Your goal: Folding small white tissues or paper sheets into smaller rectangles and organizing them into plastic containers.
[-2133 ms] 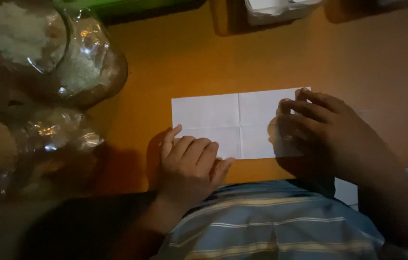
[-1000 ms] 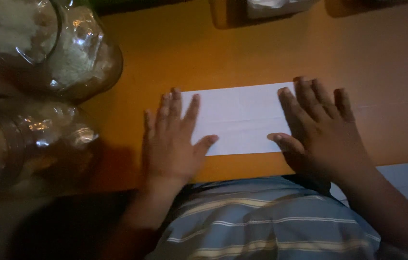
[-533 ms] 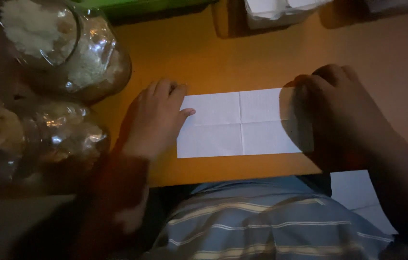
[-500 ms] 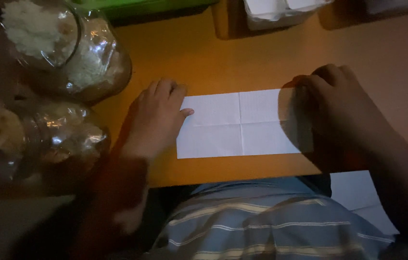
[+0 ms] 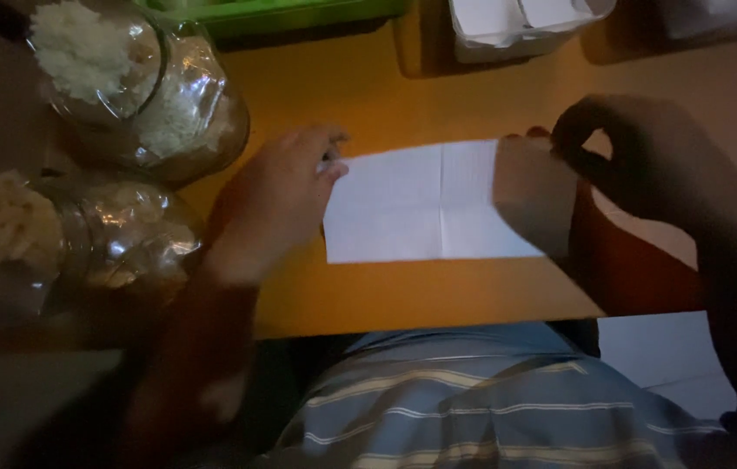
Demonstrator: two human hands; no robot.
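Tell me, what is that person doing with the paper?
A person is folding a white sheet of paper on an orange table. The left hand presses the paper's left edge flat. The right hand pinches the right end and lifts it up, as if to fold it over. Two glass jars with pale food inside stand at the left.

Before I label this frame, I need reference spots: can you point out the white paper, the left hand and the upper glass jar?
white paper (image 5: 412,208), head view, on its flat left half.
left hand (image 5: 273,204), head view, on the back of the hand.
upper glass jar (image 5: 190,104), head view, on its glass side.
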